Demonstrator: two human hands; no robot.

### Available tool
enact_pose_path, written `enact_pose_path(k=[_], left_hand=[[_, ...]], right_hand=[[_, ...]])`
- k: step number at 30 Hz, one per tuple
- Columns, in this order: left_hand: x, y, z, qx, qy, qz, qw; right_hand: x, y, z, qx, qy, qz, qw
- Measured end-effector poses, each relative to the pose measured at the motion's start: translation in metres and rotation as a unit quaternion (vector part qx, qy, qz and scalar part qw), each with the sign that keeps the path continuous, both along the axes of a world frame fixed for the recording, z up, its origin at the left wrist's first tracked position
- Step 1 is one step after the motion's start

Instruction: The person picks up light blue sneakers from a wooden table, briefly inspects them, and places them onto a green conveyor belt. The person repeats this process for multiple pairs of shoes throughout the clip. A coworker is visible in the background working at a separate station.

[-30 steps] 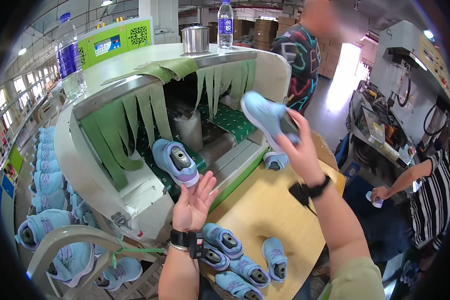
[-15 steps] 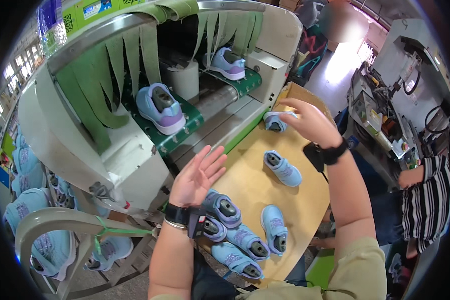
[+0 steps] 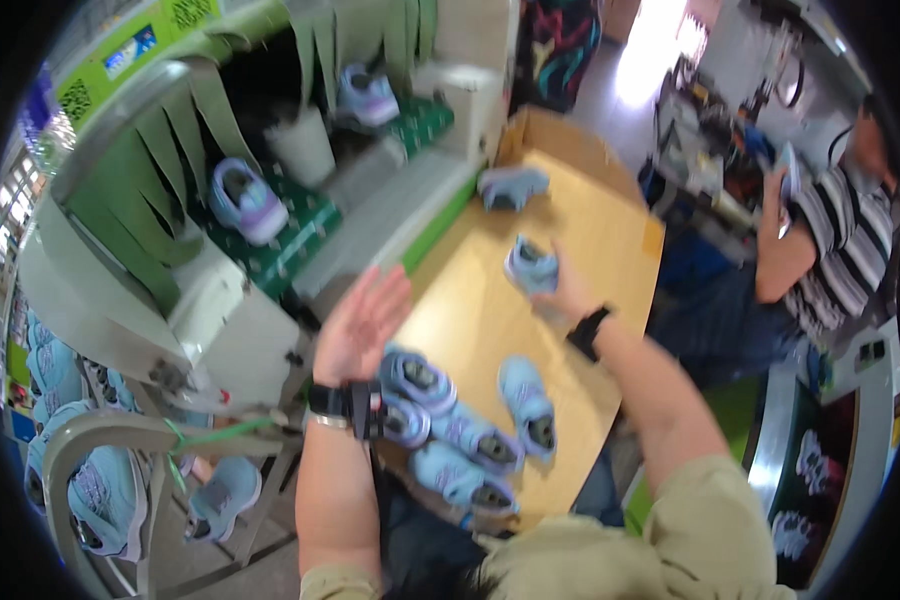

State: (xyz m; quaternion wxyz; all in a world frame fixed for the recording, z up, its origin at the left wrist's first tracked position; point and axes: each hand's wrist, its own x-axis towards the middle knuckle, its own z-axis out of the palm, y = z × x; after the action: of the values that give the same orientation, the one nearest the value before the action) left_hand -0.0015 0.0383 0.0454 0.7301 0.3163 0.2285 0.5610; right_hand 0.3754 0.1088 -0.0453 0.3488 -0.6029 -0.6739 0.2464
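**Right hand now grips a shoe on the counter; the left hand is open and holds nothing**

The fingers of the right hand (image 3: 568, 292) are closed around a small light-blue children's sports shoe (image 3: 532, 266), which sits on the pale wooden counter (image 3: 610, 230). Half a second ago this hand was further away, at another blue shoe (image 3: 511, 186) close to the machine; that one now lies alone, beyond the held shoe and well apart from it. So the hand has come back towards the person and taken a new shoe. The black wristband (image 3: 588, 332) is just behind the hand.

The left hand (image 3: 362, 325) is raised with flat, spread fingers and an open palm, and it carries nothing, much as half a second ago. It is left of the held shoe, over the edge of the counter beside the machine.

Nearer to the person than the held shoe lies a cluster of light-blue shoes (image 3: 460, 430); they have not moved.

To the far left of the held shoe, a lilac shoe (image 3: 245, 200) on the green conveyor belt (image 3: 300, 240) has travelled further out from under the green strip curtain (image 3: 160, 190).

To the right of the held shoe, another person in a striped shirt (image 3: 830, 250) sits with something blue in a raised hand.
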Motion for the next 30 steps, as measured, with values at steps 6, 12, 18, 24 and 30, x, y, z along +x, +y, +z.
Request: enact_pose_path(k=[6, 12, 18, 24, 30], left_hand=[[-0.005, -0.012, -0.003, 0.000, 0.006, 0.003, 1.000], [-0.002, -0.002, -0.011, 0.001, 0.002, -0.010, 1.000], [-0.005, -0.009, -0.010, -0.039, 0.001, 0.025, 0.999], [-0.009, -0.010, -0.015, -0.062, 0.009, 0.031, 0.998], [-0.001, -0.008, -0.001, -0.081, 0.041, 0.054, 0.994]], right_hand=[[0.081, -0.076, 0.062, 0.025, -0.290, 0.229, 0.929], [0.090, -0.125, 0.027, -0.055, -0.077, 0.013, 0.995], [0.010, -0.168, 0.052, 0.015, -0.160, 0.089, 0.983], [-0.017, -0.088, 0.138, -0.307, -0.177, 0.129, 0.926], [-0.031, 0.119, 0.096, -0.069, -0.366, 0.099, 0.923]])
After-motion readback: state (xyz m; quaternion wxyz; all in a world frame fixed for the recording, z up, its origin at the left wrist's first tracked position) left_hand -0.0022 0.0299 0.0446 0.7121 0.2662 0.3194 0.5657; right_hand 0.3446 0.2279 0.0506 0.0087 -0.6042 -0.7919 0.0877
